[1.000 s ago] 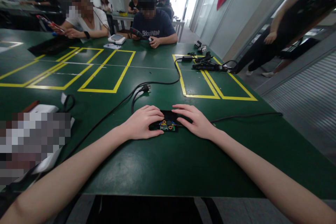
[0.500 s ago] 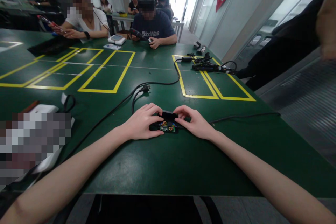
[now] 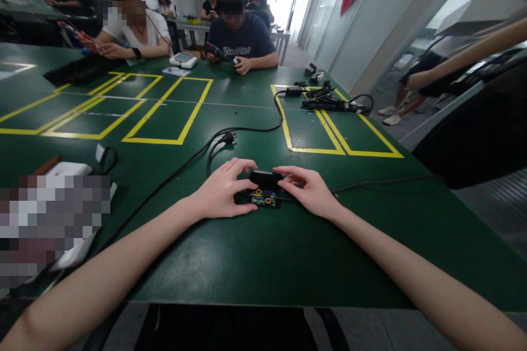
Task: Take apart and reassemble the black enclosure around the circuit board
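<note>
On the green table (image 3: pixel 255 252) in front of me lies a small black power adapter (image 3: pixel 265 180) with its case off, showing a circuit board (image 3: pixel 263 198) with copper coils. My left hand (image 3: pixel 224 189) grips the adapter's left end, fingers curled over the top. Fingers of my right hand (image 3: pixel 309 189) pinch its right end and the black top piece. A black cable (image 3: pixel 382 181) runs from the adapter to the right across the table.
A loose plug (image 3: pixel 228 137) and its black cord (image 3: pixel 173 173) lie just beyond my hands. Yellow tape boxes (image 3: pixel 168 112) mark the table. More adapters and cables (image 3: pixel 325 101) sit far right. A white device (image 3: pixel 66 170) lies at left. Two people sit across; another person passes on the right.
My right fingers went from lying flat over the adapter to pinching its black top piece, which now stands a little higher. The person on the right moved on.
</note>
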`<state>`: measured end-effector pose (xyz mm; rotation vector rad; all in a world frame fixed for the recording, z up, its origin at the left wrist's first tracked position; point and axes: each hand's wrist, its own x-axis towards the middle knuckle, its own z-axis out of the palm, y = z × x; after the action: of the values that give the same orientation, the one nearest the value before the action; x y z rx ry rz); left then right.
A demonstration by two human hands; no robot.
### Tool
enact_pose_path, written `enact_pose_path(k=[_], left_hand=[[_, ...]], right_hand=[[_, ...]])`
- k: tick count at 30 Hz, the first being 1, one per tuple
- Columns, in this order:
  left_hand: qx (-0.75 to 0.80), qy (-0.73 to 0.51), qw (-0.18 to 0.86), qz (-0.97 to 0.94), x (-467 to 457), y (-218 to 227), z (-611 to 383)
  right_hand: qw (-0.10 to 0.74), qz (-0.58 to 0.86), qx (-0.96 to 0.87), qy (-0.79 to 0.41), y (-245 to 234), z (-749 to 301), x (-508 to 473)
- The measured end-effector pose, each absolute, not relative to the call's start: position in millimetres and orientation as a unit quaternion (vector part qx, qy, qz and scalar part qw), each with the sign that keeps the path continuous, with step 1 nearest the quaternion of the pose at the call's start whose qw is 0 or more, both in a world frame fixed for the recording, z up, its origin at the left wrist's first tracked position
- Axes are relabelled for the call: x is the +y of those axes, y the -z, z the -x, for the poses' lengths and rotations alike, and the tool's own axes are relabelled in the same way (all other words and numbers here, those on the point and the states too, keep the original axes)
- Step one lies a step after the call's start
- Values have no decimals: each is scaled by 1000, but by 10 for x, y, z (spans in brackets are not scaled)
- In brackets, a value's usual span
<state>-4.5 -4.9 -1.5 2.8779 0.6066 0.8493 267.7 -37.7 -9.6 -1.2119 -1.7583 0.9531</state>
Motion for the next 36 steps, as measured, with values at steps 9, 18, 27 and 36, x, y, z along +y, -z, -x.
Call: enact_pose_path(k=[9, 18, 27, 36], left_hand=[[195, -266, 81, -940, -53, 10, 54], [185, -271, 92, -940, -51, 13, 49], [208, -268, 129, -932, -82, -19, 36], [215, -271, 121, -930, -121, -25, 15]], right_hand=[[377, 455, -716, -371, 56, -2701, -387], [366, 414, -729, -404, -4, -2739, -372], [381, 403, -731, -397, 11, -2779, -371], [363, 420, -752, -355, -90, -2740, -413]])
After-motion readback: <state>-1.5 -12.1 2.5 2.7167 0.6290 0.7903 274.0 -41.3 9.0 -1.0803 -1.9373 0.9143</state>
